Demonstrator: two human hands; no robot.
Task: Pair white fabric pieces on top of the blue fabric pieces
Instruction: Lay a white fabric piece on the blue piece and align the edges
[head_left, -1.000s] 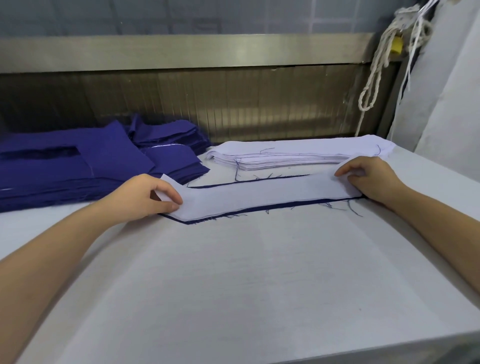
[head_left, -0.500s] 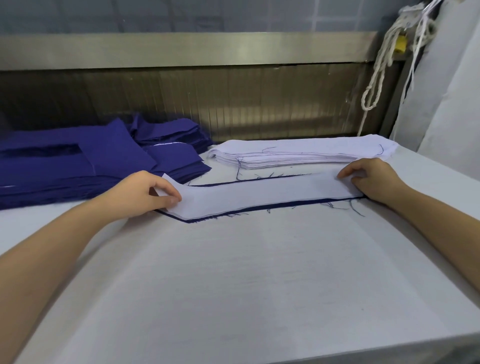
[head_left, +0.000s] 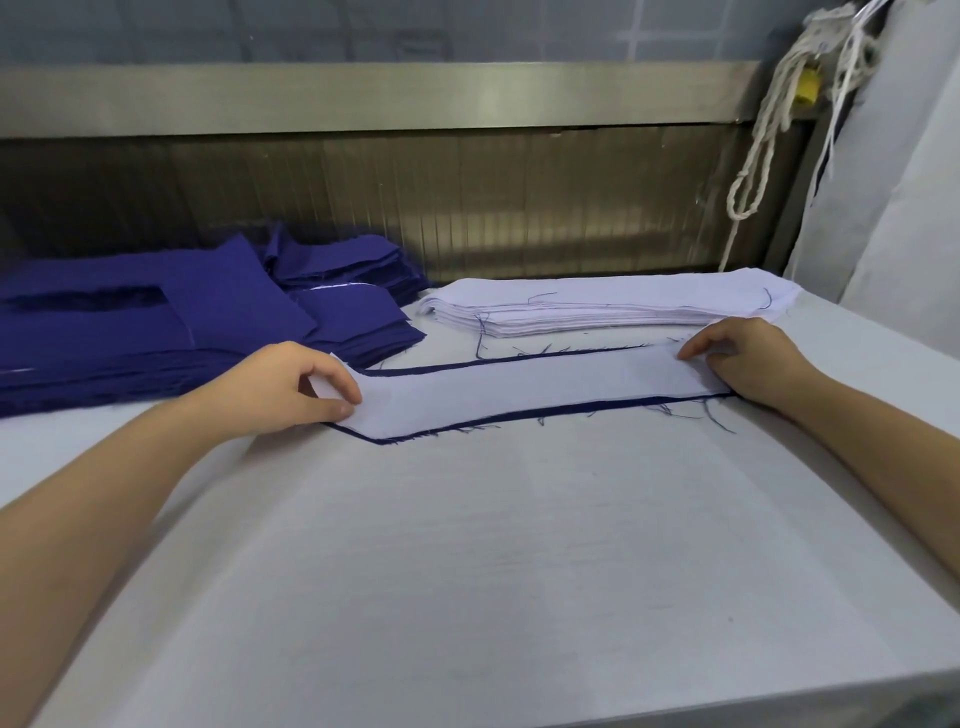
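Left hand (head_left: 291, 387), right hand (head_left: 748, 358): fingers pinch white strip (head_left: 519, 389) ends, stretching it flat to square it on blue strip (head_left: 571, 410), toward counter (head_left: 493, 545) far edge; stacks just behind, within reach.

Both bare forearms reach forward from the lower corners; the left hand (head_left: 288, 387) pinches the left end of the white fabric piece (head_left: 519, 387) between thumb and curled forefinger; the right hand (head_left: 750, 358), knuckles up and fingers bent, seems to pinch its right end.
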